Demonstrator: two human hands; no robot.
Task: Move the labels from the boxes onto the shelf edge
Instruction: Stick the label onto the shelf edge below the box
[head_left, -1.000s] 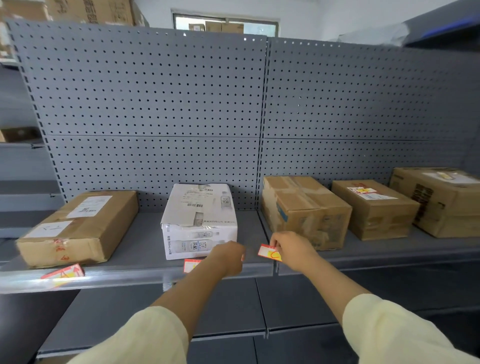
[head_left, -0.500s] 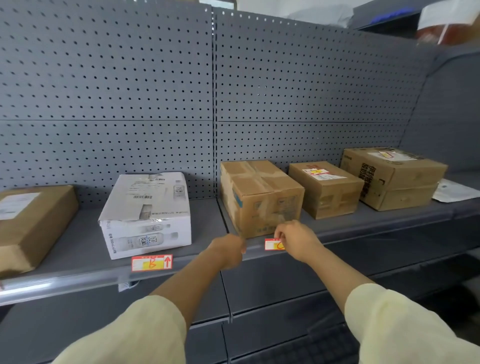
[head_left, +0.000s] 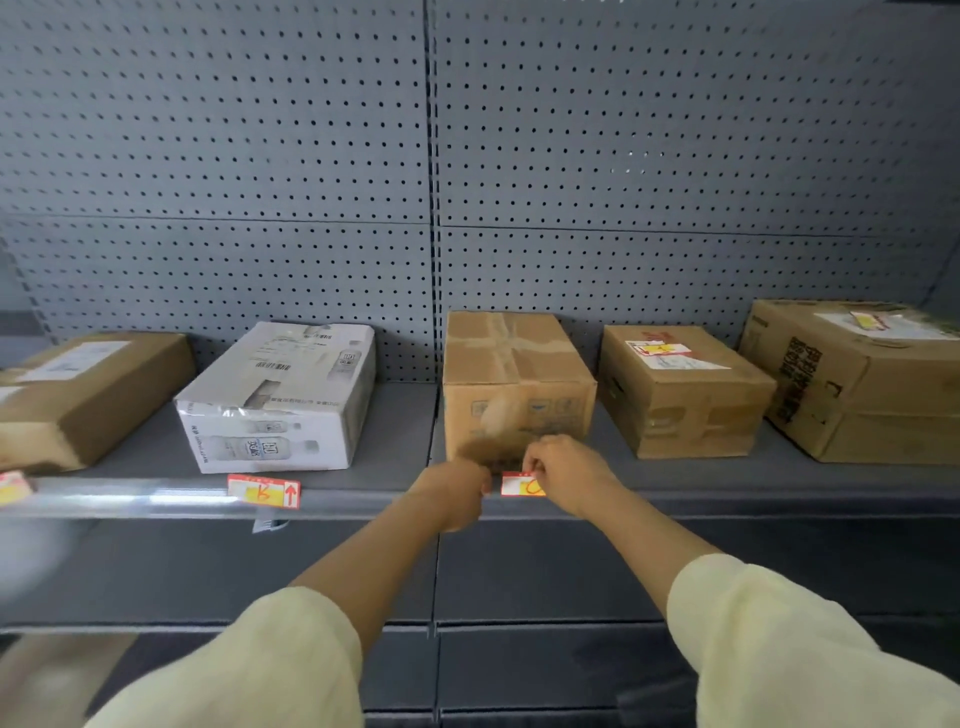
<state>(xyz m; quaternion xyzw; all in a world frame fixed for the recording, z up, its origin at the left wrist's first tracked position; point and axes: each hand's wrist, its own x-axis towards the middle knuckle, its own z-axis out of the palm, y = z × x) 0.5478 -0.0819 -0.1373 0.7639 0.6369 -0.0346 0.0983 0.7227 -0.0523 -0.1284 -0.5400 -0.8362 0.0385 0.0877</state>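
My right hand (head_left: 563, 470) pinches a red-and-white label marked C (head_left: 519, 485) against the shelf edge (head_left: 727, 501), just below the taped brown box (head_left: 514, 384). My left hand (head_left: 460, 491) is closed at the label's left end, touching the edge. A label marked B (head_left: 264, 491) sits on the edge under the white box (head_left: 280, 400). Another label (head_left: 13, 488) shows at the far left edge. Labels lie on top of the fourth box (head_left: 658, 349) and the far right box (head_left: 868, 321).
A flat brown box (head_left: 88, 389) stands at the left of the shelf. Grey pegboard (head_left: 363, 156) backs the shelf. A lower shelf (head_left: 519, 623) runs beneath my arms. A small tag (head_left: 267, 524) hangs under the edge by label B.
The view has shifted right and closer. My right hand has brought label C down onto the shelf edge, and my left hand has moved right beside it.
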